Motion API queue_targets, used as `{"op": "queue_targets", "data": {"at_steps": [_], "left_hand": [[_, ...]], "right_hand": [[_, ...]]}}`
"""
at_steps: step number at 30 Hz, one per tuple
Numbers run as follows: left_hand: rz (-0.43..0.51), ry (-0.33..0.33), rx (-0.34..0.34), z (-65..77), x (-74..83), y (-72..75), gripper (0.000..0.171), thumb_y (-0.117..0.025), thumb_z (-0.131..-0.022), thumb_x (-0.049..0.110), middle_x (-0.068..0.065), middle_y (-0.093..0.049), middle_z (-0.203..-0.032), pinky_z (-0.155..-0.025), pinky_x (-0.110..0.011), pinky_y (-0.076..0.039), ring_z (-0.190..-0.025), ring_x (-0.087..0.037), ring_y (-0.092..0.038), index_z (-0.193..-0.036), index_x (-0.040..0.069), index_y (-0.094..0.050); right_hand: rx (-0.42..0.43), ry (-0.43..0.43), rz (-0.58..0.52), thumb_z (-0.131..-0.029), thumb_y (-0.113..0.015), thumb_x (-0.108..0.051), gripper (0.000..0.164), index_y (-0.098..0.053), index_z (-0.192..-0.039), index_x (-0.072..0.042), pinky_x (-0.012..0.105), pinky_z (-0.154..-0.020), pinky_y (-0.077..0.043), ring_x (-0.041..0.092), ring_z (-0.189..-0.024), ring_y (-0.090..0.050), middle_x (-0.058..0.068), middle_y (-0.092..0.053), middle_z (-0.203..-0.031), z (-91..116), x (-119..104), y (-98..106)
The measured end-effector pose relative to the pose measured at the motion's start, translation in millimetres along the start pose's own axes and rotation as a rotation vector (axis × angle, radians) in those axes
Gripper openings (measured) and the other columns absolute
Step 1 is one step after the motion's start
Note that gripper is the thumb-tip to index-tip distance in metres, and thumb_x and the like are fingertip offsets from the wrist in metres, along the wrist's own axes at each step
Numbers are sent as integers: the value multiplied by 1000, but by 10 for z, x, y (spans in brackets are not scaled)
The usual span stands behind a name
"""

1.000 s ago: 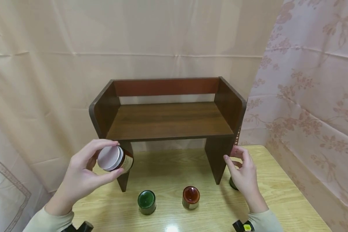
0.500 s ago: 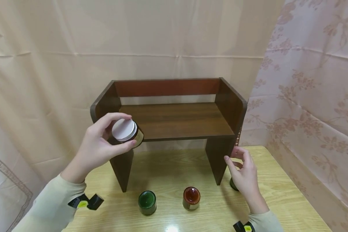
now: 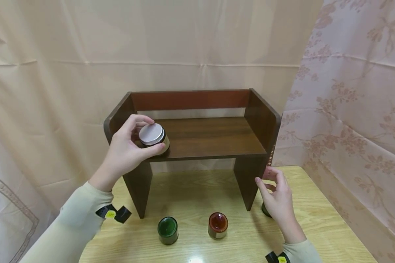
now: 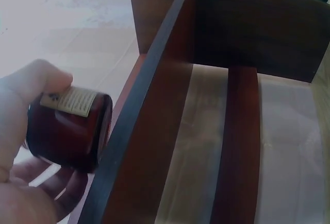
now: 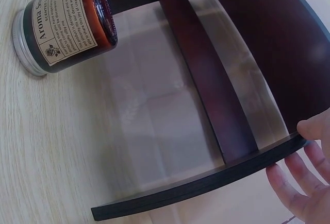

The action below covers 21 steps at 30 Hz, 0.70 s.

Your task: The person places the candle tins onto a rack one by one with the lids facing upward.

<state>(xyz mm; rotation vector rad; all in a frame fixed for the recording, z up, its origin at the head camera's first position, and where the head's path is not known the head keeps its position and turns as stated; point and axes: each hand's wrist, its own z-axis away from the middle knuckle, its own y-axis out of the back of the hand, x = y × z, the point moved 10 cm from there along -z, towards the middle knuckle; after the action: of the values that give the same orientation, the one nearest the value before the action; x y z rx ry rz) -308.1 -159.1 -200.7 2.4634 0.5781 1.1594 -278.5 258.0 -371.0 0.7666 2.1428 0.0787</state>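
Note:
In the head view my left hand (image 3: 128, 146) grips an amber glass candle jar (image 3: 166, 144) with a silver lid (image 3: 151, 133), at the left front of a dark wooden desk shelf (image 3: 200, 137). The left wrist view has this labelled jar (image 4: 64, 131) beside the shelf board (image 4: 149, 95); whether they touch I cannot tell. My right hand (image 3: 278, 197) holds the front edge of the shelf's right side panel (image 3: 250, 179), thumb inside and fingers outside, as the right wrist view of that hand (image 5: 309, 177) confirms.
A green jar (image 3: 168, 230) and a red-amber jar (image 3: 218, 225) stand on the wooden table (image 3: 191, 197) before the shelf. The labelled jar (image 5: 67, 26) rests lid-down. Another dark green jar (image 3: 265, 210) is partly hidden behind my right hand. Beige curtain (image 3: 191, 44) hangs behind.
My left hand has carried the candle jar up and rightward, from beside the shelf's left leg to its upper board, tilting it more upright. My right hand stays on the side panel.

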Motion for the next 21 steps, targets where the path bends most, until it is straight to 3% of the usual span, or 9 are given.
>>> {"op": "queue_targets", "data": {"at_steps": [9,21], "left_hand": [[-46,101,74,-98,-116,-20,60,-91,-73,39,3,-63,-112,-78,-36,-47,-90,-18,-59,-120,24,-57],[-64,207,116,-166,-286,-48,61,-90,-74,34,0,-61,-115,-78,-33,-47,-92,-17,-59,-122,19,-55]], "right_hand": [[-3,0,0,-87,-77,1,47,-55,-128,-1,8,-75,-52,1,-101,-59,7,-62,-107,4,-7,-2],[-14,-20,-5,-87,-76,0,47,-55,-129,-1,10,-76,-54,2,-101,-60,7,-62,-108,7,15,-24]]}}
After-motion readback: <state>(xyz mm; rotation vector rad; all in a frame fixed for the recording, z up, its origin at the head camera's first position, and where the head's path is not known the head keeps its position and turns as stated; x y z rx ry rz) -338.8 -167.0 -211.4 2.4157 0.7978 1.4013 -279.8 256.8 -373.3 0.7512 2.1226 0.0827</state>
